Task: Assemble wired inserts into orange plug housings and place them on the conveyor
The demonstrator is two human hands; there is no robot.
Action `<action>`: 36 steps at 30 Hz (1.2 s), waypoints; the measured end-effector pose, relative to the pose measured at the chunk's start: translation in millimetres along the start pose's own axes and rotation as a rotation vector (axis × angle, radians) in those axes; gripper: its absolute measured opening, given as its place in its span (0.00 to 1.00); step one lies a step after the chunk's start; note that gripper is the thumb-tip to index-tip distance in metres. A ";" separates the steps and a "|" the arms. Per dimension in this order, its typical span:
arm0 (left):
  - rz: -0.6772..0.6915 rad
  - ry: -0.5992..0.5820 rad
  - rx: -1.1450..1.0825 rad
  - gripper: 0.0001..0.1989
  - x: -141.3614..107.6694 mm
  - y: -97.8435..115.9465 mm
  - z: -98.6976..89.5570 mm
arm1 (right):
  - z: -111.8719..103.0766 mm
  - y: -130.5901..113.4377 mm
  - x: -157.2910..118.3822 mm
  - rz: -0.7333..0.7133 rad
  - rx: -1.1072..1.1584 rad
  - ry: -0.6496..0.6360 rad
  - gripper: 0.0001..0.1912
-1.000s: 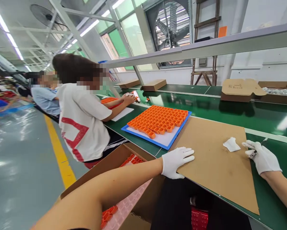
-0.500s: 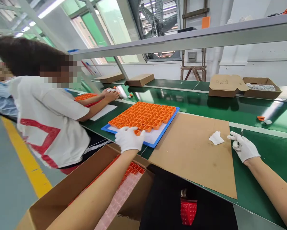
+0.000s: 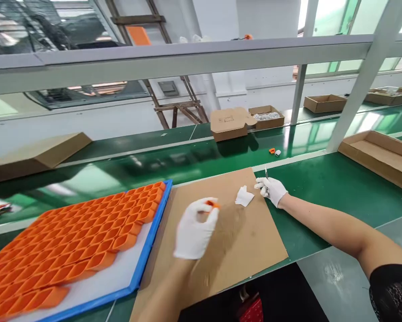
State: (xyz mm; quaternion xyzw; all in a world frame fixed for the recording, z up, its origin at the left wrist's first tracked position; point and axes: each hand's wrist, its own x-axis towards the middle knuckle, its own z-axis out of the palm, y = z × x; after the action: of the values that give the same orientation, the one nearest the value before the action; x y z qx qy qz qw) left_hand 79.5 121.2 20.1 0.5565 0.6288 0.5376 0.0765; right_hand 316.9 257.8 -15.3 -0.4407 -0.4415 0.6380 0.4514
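My left hand (image 3: 196, 230), in a white glove, is pinched on a small orange plastic part (image 3: 212, 204) above the cardboard sheet (image 3: 254, 241). Motion smears the hand a little. My right hand (image 3: 271, 190), also gloved, is closed round a thin, pointed metal tool (image 3: 266, 172) whose tip points up; its kind cannot be made out. That hand is at the sheet's right edge, beside a crumpled white cloth or paper (image 3: 244, 197). At the left, a blue-rimmed tray (image 3: 147, 255) bears rows of hollow orange parts (image 3: 96, 232).
A green conveyor belt (image 3: 194, 161) runs behind the sheet, carrying small orange and white pieces (image 3: 273, 151). Cardboard boxes (image 3: 229, 123) stand beyond it, one with white pieces inside. An open cardboard tray (image 3: 382, 156) lies at the right, near a slanted metal post (image 3: 358, 85).
My left hand has moved right from the tray's near edge to above the cardboard, with an orange part in its fingers. The view has turned right; the co-worker is out of view.
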 end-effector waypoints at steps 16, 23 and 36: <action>-0.146 -0.106 -0.250 0.12 -1.6 -14.5 55.2 | -47.6 -59.2 127.1 -0.108 -0.784 0.539 0.18; -0.374 -0.218 -0.427 0.19 5.9 -6.1 48.3 | 0.6 -64.6 109.3 -0.185 -0.701 0.375 0.16; -0.498 -0.798 -0.694 0.25 8.8 31.9 31.7 | 56.8 -23.8 -73.9 -0.424 -0.495 0.063 0.22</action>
State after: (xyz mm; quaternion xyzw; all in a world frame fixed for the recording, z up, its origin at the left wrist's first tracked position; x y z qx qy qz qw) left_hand 118.0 140.5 35.9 0.4938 0.4503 0.4268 0.6093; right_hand 281.9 181.9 32.2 -0.4548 -0.6510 0.3893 0.4667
